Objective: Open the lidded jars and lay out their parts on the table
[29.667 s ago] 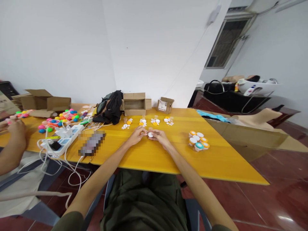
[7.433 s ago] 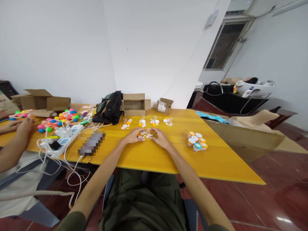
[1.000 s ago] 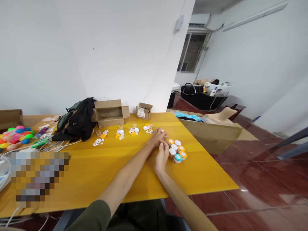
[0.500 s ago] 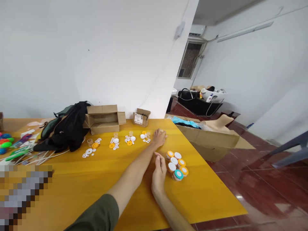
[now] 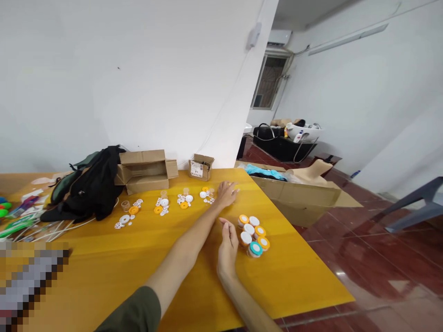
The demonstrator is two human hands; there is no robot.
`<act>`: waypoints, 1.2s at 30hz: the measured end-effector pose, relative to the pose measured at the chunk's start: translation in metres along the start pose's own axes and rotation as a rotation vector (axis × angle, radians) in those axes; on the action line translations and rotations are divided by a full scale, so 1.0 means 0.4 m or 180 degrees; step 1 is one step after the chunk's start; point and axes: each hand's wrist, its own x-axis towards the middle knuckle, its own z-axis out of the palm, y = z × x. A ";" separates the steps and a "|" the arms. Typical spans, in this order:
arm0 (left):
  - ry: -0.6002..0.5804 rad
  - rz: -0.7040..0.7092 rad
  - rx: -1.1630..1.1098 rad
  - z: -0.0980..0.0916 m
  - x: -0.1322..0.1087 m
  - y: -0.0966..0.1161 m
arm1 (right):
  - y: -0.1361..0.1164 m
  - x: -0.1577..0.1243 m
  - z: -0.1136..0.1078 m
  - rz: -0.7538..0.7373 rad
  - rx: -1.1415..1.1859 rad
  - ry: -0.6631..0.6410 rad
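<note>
My left hand (image 5: 227,193) reaches far over the table, its fingers apart and low near the back right. Whether a small piece lies under those fingers is hidden. Left of it sits a group of parts: a clear cup (image 5: 211,192), an orange ring-like lid (image 5: 205,189), a white lid (image 5: 203,195) and small dotted discs (image 5: 209,200). My right hand (image 5: 227,249) rests on edge closer to me, fingers stretched and loosely curved, holding nothing visible. Just right of it stand several lidded jars in a cluster, including one with a teal lid (image 5: 255,249) and one with an orange lid (image 5: 263,243).
Several similar part groups line the yellow table (image 5: 145,267) toward the left. Behind them are an open cardboard box (image 5: 145,184), a small box (image 5: 200,168) and a black bag (image 5: 100,189). A large carton (image 5: 294,200) stands beyond the right edge.
The view has shifted slightly. My left hand's fingers have spread more, while it stays near the same place on the table. My right hand and the jars look unchanged.
</note>
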 end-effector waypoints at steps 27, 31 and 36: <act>0.0282 -0.0509 -0.2634 -0.060 -0.096 -0.005 | 0.025 0.078 0.059 -0.0224 -0.2999 -0.0367; 0.0063 -0.0644 -0.2645 -0.071 -0.122 -0.005 | 0.004 0.143 0.075 -0.0272 -0.3084 -0.0460; 0.0152 -0.0845 -0.2496 -0.083 -0.151 -0.011 | 0.025 0.149 0.062 -0.0623 -0.3058 -0.0492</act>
